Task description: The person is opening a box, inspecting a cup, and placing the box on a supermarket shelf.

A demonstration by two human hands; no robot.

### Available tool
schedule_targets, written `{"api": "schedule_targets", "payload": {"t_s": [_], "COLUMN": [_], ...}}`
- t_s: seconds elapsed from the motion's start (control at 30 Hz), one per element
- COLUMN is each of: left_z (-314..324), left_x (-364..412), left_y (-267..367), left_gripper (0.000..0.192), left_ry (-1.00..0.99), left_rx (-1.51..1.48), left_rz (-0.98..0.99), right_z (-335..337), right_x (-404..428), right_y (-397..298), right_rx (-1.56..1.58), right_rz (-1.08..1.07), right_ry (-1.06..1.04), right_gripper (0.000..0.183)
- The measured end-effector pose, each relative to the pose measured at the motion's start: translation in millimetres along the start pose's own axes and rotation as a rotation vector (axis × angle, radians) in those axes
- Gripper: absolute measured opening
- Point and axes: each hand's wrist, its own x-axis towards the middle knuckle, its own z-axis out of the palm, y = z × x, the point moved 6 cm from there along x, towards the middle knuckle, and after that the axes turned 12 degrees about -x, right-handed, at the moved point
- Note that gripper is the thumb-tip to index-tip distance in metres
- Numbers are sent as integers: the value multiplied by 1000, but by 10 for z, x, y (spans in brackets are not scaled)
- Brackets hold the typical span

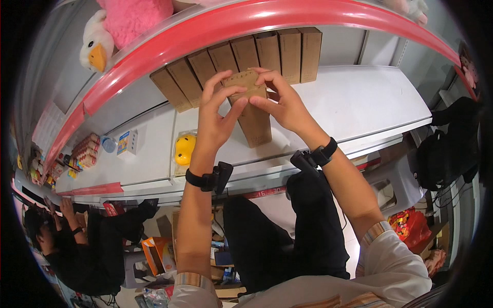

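A tall brown cardboard box (254,127) stands on the white shelf (362,92) in front of me, its top edge towards my hands. My left hand (219,115) grips the box's top from the left, thumb on the near face and fingers over the upper flap. From the right, my right hand (285,102) holds the same end, with its thumb close to the left one. Whether the flap is fully tucked in is hard to tell under the fingers. Behind, several similar brown cardboard boxes (246,52) stand side by side in a row.
A yellow toy in packaging (185,150) lies left of my left forearm. Farther left are a small white-and-blue box (127,144) and stacked snack packs (88,150). The red-edged upper shelf (246,15) overhangs, bearing plush toys (134,19). Another person (77,246) sits at lower left.
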Motion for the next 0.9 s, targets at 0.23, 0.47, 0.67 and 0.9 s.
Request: {"api": "schedule_targets", "payload": {"t_s": [0.23,0.47,0.67,0.9], "left_z": [227,330,391,330], "left_x": [-119,-150,-156,-182], "left_y": [-115,-225,-276,-294], "left_gripper": [23,31,31,34], "left_ry": [85,294,368,425], "left_rx": [-37,-216,-119,-92], "left_rz": [35,98,150,134], "right_z": [200,303,250,265], "right_x": [14,109,59,53], "right_y": [91,164,179,127], "right_rx": [75,40,-89,-110], "right_rz": [-118,-125,-128,-131], "right_ry": [136,292,411,427], "right_gripper": [38,32,32,30]}}
